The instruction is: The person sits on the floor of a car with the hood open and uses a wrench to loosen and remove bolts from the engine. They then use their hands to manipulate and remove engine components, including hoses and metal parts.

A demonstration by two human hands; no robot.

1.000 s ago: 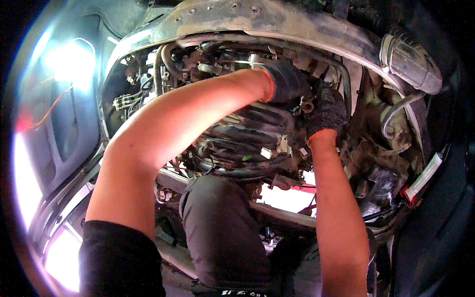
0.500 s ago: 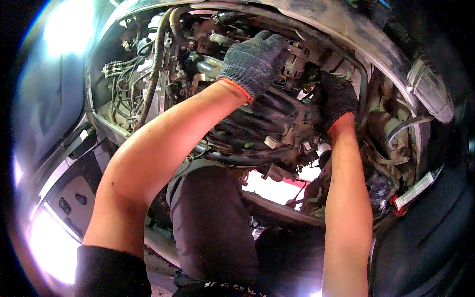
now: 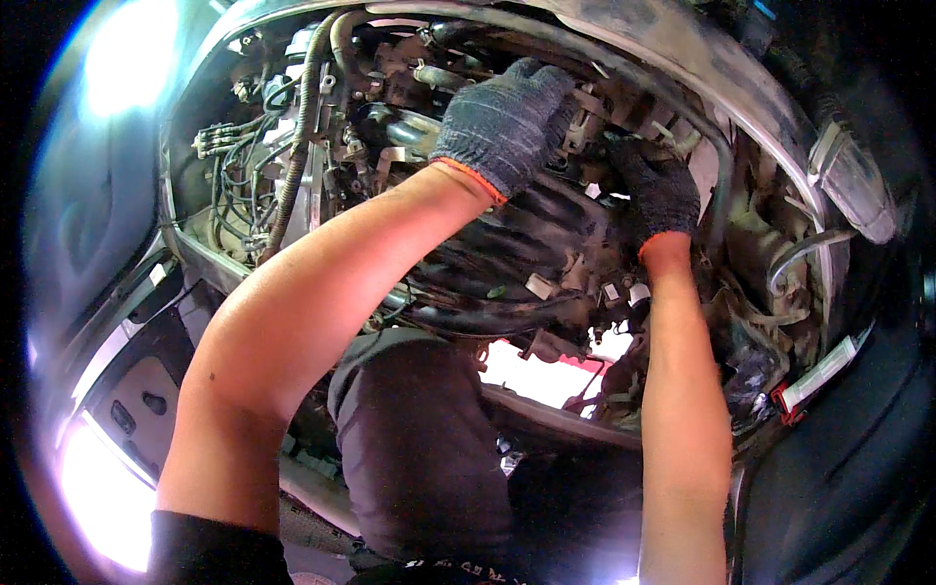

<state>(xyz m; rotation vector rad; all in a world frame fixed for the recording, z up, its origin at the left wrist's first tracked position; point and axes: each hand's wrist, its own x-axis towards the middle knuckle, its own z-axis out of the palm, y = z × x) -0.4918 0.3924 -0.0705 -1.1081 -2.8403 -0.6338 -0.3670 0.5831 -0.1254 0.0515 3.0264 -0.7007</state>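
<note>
My left hand [image 3: 505, 125], in a dark grey knit glove with an orange cuff, rests over the far middle of an engine bay. Its fingers are curled closed against a metal bracket [image 3: 583, 117]; what they grip is hidden behind the glove. To its right, my right hand [image 3: 663, 195] wears a matching glove and reaches in among dark parts. Its fingers bend toward the left hand and look closed, though deep shade hides what is in them. Black ribbed engine pipes [image 3: 507, 244] lie below and between the two hands.
A corrugated hose [image 3: 310, 127] and thin cables [image 3: 234, 175] run along the left. A dark hose [image 3: 723, 166] curves past my right hand. On the right rim sits a lamp [image 3: 850, 180], with a white, red-ended object [image 3: 824, 378] below it. My dark-trousered leg [image 3: 419, 439] is against the near edge.
My right hand has shifted slightly left, and its bent fingers show more. The left hand stays at nearly the same spot. The whole view has moved a little.
</note>
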